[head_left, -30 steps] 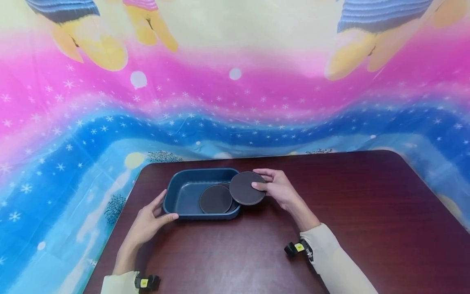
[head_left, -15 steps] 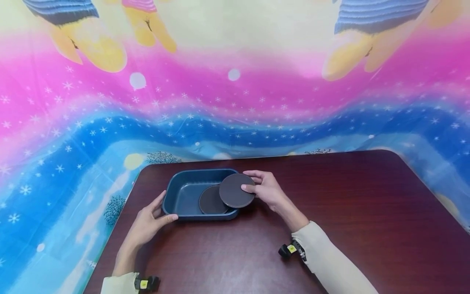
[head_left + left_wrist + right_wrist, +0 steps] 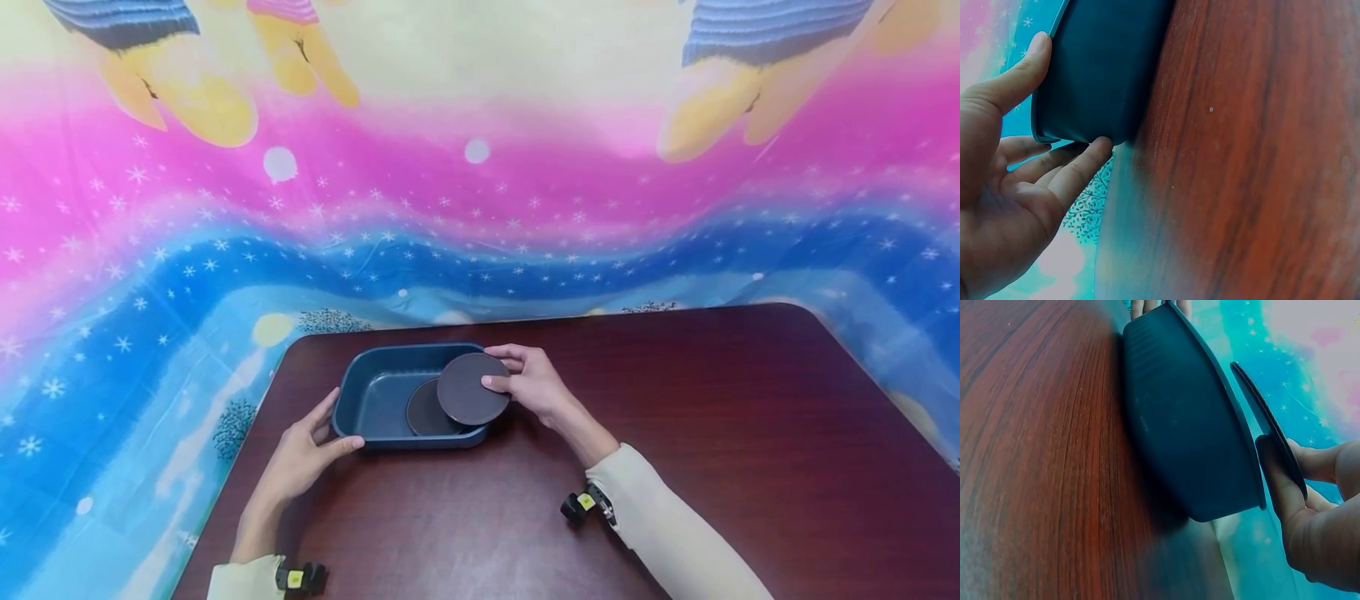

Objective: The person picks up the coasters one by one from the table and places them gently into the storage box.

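A dark blue rectangular storage box (image 3: 378,398) stands on the table, its end wall facing me in the left wrist view. My left hand (image 3: 303,454) grips its near-left corner, thumb at the rim and fingers against the short side. Over the box's right half, my right hand (image 3: 534,387) holds a round dark brown coaster (image 3: 471,390), thumb on top and fingers below. In the right wrist view this coaster (image 3: 1272,425) is tilted and apart from the rim. Another brown coaster (image 3: 426,410) lies inside, partly covered by the held one; whether more lie under it is hidden.
The reddish-brown wooden table (image 3: 720,433) extends to the right and front of the box. Behind it hangs a colourful printed cloth (image 3: 480,225). Black wrist cameras are strapped near both sleeves.
My right hand has carried the coaster leftward, from beyond the box's right edge to over its right half, covering more of the coaster inside. My left hand stays in place.
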